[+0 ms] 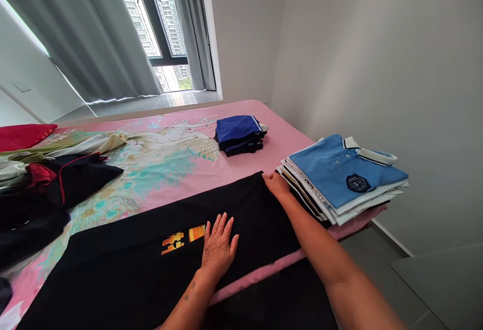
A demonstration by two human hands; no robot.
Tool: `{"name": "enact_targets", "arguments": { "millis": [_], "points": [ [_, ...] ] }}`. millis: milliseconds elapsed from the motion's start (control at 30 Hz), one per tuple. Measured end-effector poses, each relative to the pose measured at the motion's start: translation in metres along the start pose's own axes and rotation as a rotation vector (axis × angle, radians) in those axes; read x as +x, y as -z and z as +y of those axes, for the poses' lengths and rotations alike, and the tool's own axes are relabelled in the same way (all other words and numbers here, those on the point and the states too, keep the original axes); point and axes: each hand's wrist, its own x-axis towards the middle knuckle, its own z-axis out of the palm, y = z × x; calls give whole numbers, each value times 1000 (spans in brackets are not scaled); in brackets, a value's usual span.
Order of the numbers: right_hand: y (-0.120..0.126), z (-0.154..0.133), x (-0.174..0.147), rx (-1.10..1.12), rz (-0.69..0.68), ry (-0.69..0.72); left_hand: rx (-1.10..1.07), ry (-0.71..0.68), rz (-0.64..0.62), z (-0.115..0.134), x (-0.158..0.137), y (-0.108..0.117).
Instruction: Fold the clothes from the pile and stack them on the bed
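Observation:
A black T-shirt (136, 264) with an orange and yellow print lies spread in a long strip across the near side of the bed. My left hand (221, 247) rests flat on it beside the print, fingers stretched out. At the shirt's far right corner, my right hand (277, 183) has its fingers closed on the fabric; the fingertips are partly hidden. Just right of that hand stands a stack of folded shirts (309, 184), topped by a light blue polo shirt (332, 166) with a dark badge and white collar.
Folded dark garments with a blue one (239, 129) on top sit near the bed's far edge. Loose clothes (83, 179) lie heaped on the left, near a red cloth item (26, 138). The bed has a pink patterned sheet (169, 164). A wall stands at the right.

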Motion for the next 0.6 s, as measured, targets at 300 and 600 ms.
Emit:
{"name": "enact_targets", "arguments": {
  "millis": [300,600],
  "points": [
    [-15,-11,-5,103,-54,-16,22,-13,-11,1,-1,1],
    [-15,-23,13,479,-235,-49,7,-1,-16,1,-3,1]
  ]
}}
